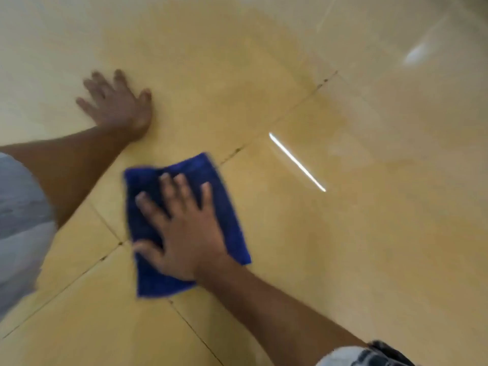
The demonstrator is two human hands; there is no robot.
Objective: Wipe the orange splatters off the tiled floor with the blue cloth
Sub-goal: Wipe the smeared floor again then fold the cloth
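Head view: a person's right hand (184, 231), fingers spread flat, is pressing the blue cloth (148, 276) onto the tiled floor (343, 247). The left hand (118, 107), open, is bracing nearby. No orange splatters are showing clearly; even, overlapping strokes should serve best.

The right hand (182, 228) lies flat on the blue cloth (184, 223), fingers spread, pressing it on the tiled floor (343, 247). The cloth is folded and covers a crossing of grout lines. The left hand (118, 104) rests open on a tile further away, apart from the cloth. A bright light streak (297, 162) reflects to the right. Pic is blurred, no orange marks can be told
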